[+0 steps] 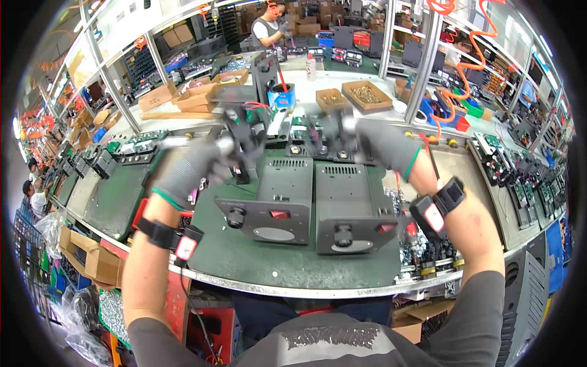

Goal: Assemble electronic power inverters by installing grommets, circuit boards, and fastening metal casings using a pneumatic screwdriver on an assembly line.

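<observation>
Both gloved hands, the left hand [189,168] and right hand [382,147], are raised and blurred, so I cannot tell their fingers' grip, while two dark metal units [306,205] lie below them on the green surface [244,257].

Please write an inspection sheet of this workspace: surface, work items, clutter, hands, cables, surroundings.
Surface: green bench mat, mostly bare at the front edge.
Job's things: two dark metal units, left unit and right unit, side by side, front panels with knobs facing the person.
Clutter: cardboard trays of small brass parts; a blue cup; loose hardware at the right.
Grippers: left hand and right hand, gloved, raised above the units, blurred; what they hold cannot be told.
Cables: orange coiled hose hanging at the right.
Surroundings: another person working at a far bench; cardboard boxes at the left.
</observation>
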Motion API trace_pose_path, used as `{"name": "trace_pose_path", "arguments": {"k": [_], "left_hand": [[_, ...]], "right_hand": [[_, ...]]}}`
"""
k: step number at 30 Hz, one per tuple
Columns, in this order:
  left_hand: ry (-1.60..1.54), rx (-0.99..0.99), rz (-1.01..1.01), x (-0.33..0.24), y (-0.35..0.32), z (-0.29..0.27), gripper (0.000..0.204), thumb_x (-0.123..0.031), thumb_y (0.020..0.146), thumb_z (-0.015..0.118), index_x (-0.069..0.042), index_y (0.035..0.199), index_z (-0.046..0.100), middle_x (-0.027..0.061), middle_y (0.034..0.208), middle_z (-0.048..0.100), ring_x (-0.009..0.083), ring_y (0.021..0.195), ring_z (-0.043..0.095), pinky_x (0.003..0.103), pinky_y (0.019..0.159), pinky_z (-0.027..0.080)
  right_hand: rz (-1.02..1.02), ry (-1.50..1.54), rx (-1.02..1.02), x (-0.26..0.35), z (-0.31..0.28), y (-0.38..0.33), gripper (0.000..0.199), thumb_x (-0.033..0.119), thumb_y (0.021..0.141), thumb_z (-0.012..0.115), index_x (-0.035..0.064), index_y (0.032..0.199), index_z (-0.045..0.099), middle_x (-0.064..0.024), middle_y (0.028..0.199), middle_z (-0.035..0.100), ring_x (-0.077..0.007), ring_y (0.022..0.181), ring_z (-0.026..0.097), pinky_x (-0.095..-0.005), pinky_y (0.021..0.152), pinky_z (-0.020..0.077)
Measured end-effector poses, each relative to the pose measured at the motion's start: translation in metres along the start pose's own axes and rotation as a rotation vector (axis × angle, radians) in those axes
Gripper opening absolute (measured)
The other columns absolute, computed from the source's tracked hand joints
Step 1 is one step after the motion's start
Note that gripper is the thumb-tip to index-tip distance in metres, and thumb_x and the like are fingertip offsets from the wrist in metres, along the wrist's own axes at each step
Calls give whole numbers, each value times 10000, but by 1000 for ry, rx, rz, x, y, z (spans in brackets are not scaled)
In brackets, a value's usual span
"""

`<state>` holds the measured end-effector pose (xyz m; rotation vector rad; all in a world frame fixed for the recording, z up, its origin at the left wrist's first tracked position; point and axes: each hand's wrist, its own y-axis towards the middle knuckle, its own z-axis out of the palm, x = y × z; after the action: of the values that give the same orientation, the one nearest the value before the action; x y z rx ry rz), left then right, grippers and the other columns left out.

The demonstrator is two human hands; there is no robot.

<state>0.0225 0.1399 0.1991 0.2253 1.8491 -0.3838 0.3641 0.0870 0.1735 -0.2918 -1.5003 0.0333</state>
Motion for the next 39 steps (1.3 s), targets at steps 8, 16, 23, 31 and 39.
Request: {"name": "trace_pose_path", "arguments": {"k": [8, 16, 23, 31, 39], "left_hand": [[-101, 461, -436, 108, 57, 39, 220, -234, 947, 567, -39, 998, 655, -18, 721, 622, 57, 525, 564, 182, 498, 464], [299, 25, 252, 113, 5, 6, 334, -287, 970, 566, -24, 1174, 591, 11, 932, 626, 81, 710, 594, 250, 689, 510], [-58, -19, -279, 138, -188, -45, 301, -289, 959, 532, -21, 1000, 663, 23, 764, 648, 72, 615, 552, 223, 588, 449], [67, -7, -720, 369, -290, -5, 256, -284, 915, 566, -60, 939, 686, 54, 774, 666, 124, 649, 600, 256, 601, 484], [-6, -183, -1128, 545, -339, -19, 258, -329, 903, 572, -92, 971, 648, 40, 851, 684, 156, 696, 657, 323, 583, 529]], "right_hand": [[430, -248, 160, -70, -74, 1, 213, 218, 943, 542, 24, 971, 624, -66, 752, 653, -137, 611, 649, -248, 497, 530], [175, 60, 349, -79, -68, -12, 390, 272, 890, 569, 17, 1186, 557, -99, 862, 652, -198, 673, 628, -351, 637, 524], [135, -554, 338, -109, -77, 1, 293, 294, 921, 537, 43, 1043, 627, -7, 794, 614, -74, 593, 581, -201, 520, 422], [-852, -1073, 129, -117, -134, -77, 262, 233, 930, 534, 22, 1073, 591, -36, 838, 618, -90, 607, 548, -210, 550, 424], [64, -743, -222, -170, -86, -214, 197, 211, 962, 523, 32, 895, 572, 11, 650, 508, -59, 523, 443, -204, 466, 330]]}}
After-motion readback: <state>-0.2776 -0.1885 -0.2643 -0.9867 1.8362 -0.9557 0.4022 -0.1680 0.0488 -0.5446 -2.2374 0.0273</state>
